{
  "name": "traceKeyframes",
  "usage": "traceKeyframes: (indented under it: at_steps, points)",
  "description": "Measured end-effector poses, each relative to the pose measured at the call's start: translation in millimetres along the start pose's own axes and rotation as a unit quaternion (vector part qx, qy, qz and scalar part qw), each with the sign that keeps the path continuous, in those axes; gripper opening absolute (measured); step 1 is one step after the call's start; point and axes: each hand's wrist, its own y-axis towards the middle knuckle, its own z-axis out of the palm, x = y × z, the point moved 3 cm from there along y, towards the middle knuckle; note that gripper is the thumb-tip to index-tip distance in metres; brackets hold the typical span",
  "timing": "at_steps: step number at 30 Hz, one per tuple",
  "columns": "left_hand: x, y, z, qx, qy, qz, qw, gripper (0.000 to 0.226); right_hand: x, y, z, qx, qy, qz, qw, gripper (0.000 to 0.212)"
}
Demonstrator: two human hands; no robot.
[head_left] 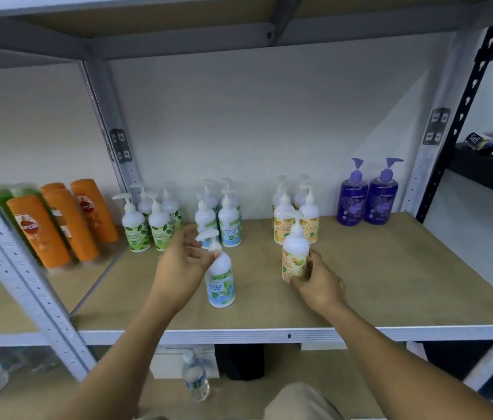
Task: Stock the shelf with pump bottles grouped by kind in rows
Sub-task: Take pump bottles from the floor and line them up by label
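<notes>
Wooden shelf (390,283): left hand (178,265) loosely open at blue-label bottle's (220,283) pump, right hand (315,283) gripping orange-label bottle (295,256).

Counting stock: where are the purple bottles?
The two purple bottles stand side by side at the shelf's back right, right of the orange-label bottles.

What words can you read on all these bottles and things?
"guardian": on each purple pump bottle.
"unsilk", first letter hidden: orange shampoo bottle.
"Sofi": dark packet on the black shelf.
"ANTIBACTERIAL HAND WASH": blue-label pump bottle, blurry.
Orange-label pump bottle in the right hand: too blurred.
</notes>
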Motion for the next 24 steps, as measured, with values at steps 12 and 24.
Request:
traceKeyframes:
  at_steps: [12, 24]
  points:
    - [90.6, -27.2, 48.3, 0.053, 0.125, -0.059, 0.989, 0.043, -9.0, 4.0, 14.3, -0.084, -0.027, -0.002, 0.996, 0.067]
    - [98.1, 0.0, 61.5, 0.075, 0.151, -0.036, 0.985, 0.050, -6.5, 30.4, 12.4, -0.103, -0.049, -0.028, 0.993, 0.055]
